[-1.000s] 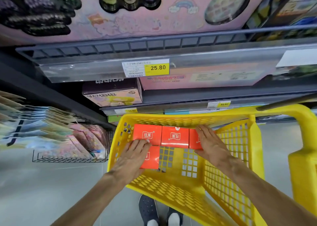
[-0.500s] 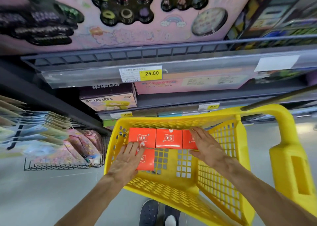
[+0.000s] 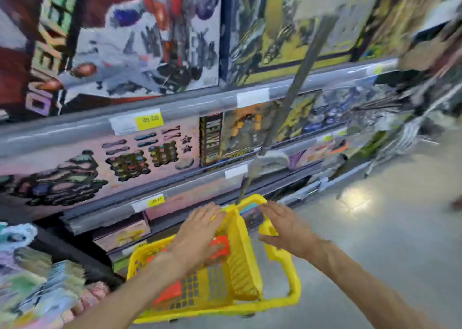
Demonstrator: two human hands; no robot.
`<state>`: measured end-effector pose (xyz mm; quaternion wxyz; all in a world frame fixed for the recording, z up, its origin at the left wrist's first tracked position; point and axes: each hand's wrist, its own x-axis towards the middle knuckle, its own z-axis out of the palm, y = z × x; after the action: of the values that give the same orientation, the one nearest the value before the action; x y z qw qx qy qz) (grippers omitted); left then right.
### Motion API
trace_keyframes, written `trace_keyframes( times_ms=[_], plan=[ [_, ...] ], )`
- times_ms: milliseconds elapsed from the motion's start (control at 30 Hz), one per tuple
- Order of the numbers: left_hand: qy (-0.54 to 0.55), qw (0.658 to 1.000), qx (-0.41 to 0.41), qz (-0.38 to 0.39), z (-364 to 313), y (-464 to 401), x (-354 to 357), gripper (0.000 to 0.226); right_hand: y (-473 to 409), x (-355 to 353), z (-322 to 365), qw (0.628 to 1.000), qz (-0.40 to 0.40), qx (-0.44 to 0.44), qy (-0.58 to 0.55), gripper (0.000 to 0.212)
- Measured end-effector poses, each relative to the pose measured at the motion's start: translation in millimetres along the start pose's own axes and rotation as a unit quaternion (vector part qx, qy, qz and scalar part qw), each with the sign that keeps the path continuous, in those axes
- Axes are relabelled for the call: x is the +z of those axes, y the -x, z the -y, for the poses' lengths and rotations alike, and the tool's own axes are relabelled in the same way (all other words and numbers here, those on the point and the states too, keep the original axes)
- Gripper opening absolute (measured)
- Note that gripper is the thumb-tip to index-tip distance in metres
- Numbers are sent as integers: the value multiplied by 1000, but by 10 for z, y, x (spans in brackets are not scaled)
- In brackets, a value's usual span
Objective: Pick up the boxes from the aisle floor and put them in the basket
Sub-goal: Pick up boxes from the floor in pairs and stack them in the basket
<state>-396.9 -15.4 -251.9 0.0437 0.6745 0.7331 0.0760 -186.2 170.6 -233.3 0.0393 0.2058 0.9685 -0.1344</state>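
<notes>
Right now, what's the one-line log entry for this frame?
left hand: open, above basket | right hand: open, holding nothing | red boxes: in basket | view: motion-blurred

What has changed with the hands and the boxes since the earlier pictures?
Both hands have come up off the red boxes. The left hand and the right hand now hover open above the yellow basket, holding nothing. The view has swung up toward the shelves. The boxes remain in the basket.

Yellow lattice basket (image 3: 240, 258) holds orange-red, seemingly plain boxes (image 3: 221, 247) through blur.
</notes>
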Motion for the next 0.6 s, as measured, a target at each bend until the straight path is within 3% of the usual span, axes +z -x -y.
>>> trace_keyframes(
  times_ms=[267, 600],
  plan=[
    [-7, 977, 205, -49, -1821, -1292, -805, 93, 1837, -1268, -931, 982, -85, 169, 19, 89],
    [-1, 935, 351, -47, -4481, -3366, -638, 98, 3970, -1971, -2930, 924, -179, 337, 23, 93]
  ],
)
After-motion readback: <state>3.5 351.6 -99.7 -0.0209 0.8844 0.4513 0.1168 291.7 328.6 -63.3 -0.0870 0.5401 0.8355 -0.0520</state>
